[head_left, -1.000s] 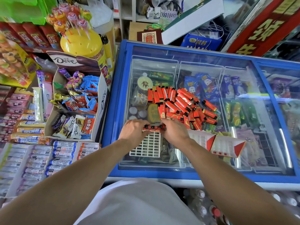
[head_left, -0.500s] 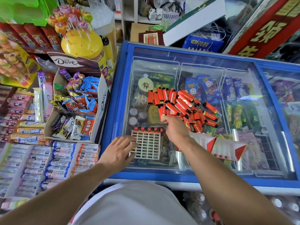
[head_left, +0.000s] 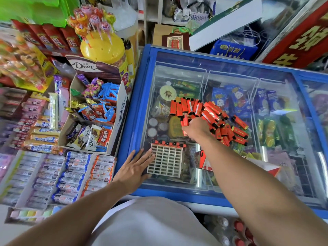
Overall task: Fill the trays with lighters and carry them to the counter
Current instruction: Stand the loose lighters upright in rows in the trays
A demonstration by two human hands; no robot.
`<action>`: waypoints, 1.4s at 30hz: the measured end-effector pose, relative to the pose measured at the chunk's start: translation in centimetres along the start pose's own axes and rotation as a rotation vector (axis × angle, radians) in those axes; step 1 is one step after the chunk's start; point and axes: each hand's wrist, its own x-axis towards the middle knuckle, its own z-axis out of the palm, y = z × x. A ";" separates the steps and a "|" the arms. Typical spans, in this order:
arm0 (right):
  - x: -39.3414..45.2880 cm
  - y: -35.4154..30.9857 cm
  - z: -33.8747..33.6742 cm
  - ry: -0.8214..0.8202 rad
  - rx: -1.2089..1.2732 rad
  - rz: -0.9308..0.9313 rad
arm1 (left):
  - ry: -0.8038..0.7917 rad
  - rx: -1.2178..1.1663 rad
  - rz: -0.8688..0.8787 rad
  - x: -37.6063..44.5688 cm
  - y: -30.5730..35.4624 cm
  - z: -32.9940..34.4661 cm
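While the left hand (head_left: 136,167) lies flat and open by the white tray (head_left: 165,160) near the freezer lid's (head_left: 230,68) front left corner, the right hand (head_left: 197,129) pinches a red lighter (head_left: 184,120) from the lighter pile (head_left: 213,118) mid-lid. Smooth glass (slippery!) could let bumped lighters slide off. Candy boxes (head_left: 92,114) crowd the left side.

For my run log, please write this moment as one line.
left hand: flat beside tray | right hand: picking lighters from pile | tray: far row filled only
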 end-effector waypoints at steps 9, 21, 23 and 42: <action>-7.7 -1.8 -1.7 0.083 0.287 -0.357 | -0.015 -0.021 -0.038 -0.1 0.5 0.0; -13.2 -2.0 4.8 0.113 -0.082 -0.630 | -0.084 -0.084 -0.061 0.2 1.0 -1.3; -13.2 -2.2 5.3 0.200 -0.127 -0.613 | -0.091 -0.072 -0.057 0.2 1.1 -1.4; -12.7 -2.6 6.6 0.380 -0.248 -0.544 | -0.163 -0.093 -0.041 0.4 0.9 -1.9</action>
